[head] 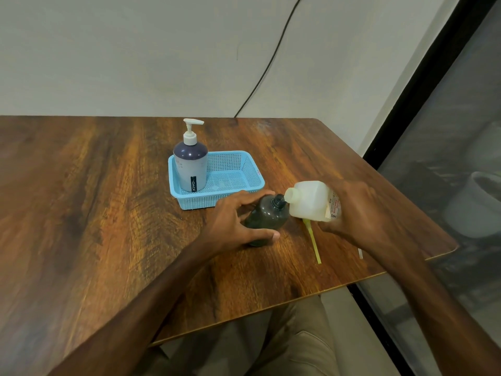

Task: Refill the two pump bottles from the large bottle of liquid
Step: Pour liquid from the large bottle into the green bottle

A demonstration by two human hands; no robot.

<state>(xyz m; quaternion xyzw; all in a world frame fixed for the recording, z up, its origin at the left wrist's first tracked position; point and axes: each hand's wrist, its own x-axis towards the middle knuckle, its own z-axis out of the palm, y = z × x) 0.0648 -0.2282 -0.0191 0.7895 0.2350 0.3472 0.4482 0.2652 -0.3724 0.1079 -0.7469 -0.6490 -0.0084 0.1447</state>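
Centre frame: small dark translucent plastic bottle (267,217), pump removed, is steadied by left hand (238,221) | large milky plastic jug (311,200), tipped at its mouth, is gripped by right hand (355,210) | judged heavy, slippery; best held mid-body.

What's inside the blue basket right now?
Only the purple pump bottle, upright in the left end of the blue basket with its pump on. The rest of the mesh floor shows bare. The floor directly under the bottle is covered.
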